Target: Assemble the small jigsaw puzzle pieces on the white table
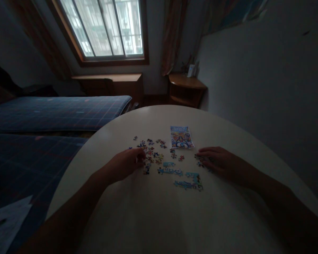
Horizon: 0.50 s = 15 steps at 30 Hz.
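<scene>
Cream table edge (164,108) curves well beyond puzzle pieces (177,172).

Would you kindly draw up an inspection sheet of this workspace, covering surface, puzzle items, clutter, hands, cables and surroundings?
Surface: pale table with a curved edge.
Puzzle items: scattered loose pieces; joined sections nearer the camera; printed picture sheet beyond.
Clutter: papers at lower left, off the table.
Hands: left hand beside the main pile, grip unclear; right hand at a few pieces on the right.
Cables: nothing seen.
Surroundings: dim room; checked bedding left, barred window ahead.
</scene>
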Motion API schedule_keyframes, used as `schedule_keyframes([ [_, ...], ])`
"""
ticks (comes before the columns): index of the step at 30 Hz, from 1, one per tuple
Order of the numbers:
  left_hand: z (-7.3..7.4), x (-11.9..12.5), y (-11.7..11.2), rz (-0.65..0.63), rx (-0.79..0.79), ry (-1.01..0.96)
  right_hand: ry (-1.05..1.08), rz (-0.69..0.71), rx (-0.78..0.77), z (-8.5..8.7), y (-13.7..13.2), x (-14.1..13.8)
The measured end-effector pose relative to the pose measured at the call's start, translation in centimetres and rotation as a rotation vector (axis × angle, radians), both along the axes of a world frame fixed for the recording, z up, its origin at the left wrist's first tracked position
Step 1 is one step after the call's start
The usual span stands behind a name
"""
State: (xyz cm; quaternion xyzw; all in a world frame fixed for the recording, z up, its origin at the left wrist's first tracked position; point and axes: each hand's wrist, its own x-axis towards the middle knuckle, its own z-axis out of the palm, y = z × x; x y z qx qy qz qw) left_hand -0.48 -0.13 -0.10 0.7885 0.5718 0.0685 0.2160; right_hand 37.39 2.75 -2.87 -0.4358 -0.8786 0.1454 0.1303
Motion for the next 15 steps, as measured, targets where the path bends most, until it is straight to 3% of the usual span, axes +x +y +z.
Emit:
schedule_keyframes([
  [3, 0.3, -0.5, 0.3, 0.015, 0.005, -0.095, 0.002, -0.011, 0.008, -0.2, 0.0, 0.1],
  [8, 0.6, -1.6, 1.3, 0.175, 0.087, -0.137, -0.014, -0.004, 0.012, -0.1, -0.1, 0.0],
  [15, 0.6, -3.2, 1.4, 0.224, -0.040, -0.036, -0.028, -0.014, 0.008, 0.0, 0.0, 0.0],
])
